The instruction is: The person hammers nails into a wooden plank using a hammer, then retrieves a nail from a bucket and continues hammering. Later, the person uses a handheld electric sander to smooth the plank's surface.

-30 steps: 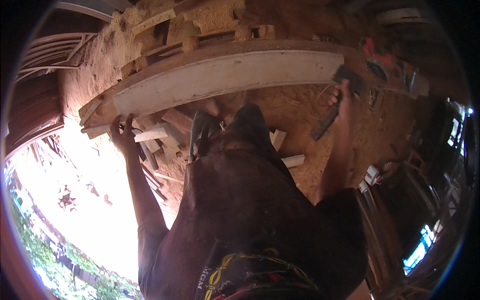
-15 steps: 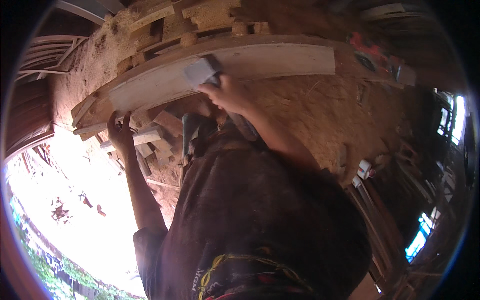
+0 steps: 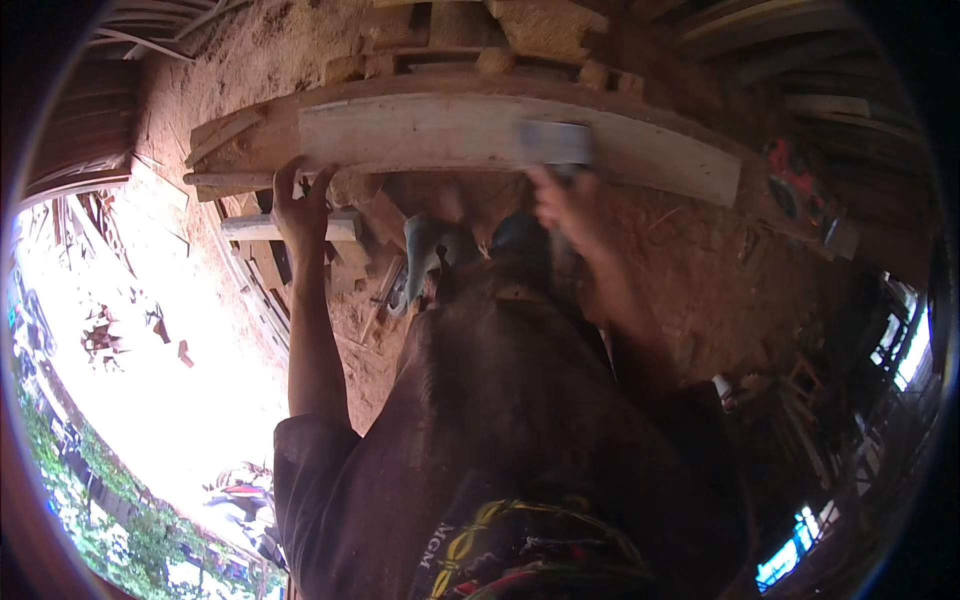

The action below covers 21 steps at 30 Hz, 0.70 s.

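A long pale wooden board (image 3: 420,130) lies across a darker wooden bench (image 3: 245,145) in front of me. My right hand (image 3: 575,210) is closed around the handle of a hand tool with a flat, grey rectangular head (image 3: 556,143). That head is on or just over the board, right of its middle; motion blur hides its exact kind. At the board's near left corner, my left hand (image 3: 302,212) grips the edge with bent fingers and thumb.
A red power tool (image 3: 795,185) rests at the bench's right end. Wood offcuts (image 3: 345,228) are piled below the left end, by my feet. Stacked timber blocks (image 3: 490,62) stand behind the bench. Sawdust and shavings cover the brown ground (image 3: 690,270). Bright daylight falls at left.
My right hand has swept the grey-headed tool rightward along the board. My left hand stays at the board's left end. The whole view has shifted with my head.
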Available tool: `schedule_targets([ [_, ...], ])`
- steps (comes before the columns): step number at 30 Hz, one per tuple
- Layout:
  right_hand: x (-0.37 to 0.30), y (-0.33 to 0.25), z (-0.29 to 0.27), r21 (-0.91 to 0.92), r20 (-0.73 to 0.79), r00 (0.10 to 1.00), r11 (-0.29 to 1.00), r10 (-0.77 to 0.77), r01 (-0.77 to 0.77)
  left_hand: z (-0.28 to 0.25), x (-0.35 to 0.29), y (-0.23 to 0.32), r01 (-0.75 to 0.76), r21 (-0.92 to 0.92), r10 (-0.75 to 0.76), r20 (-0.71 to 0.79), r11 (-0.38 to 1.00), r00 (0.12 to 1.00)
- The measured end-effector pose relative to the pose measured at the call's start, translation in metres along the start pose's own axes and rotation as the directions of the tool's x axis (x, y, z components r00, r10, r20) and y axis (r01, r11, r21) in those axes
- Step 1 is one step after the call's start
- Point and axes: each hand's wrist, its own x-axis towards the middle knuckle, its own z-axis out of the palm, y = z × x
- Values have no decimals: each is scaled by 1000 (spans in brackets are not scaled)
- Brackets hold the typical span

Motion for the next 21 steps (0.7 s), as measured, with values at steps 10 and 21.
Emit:
schedule_targets([
  [10,-10,-20,43,-310,157,849,791,-504,527,-23,-64,-19,202,-231,-182,107,952,978],
  [21,-46,36,-139,-192,-233,749,784,-621,590,201,-212,238,457,-522,192,783,720,592],
])
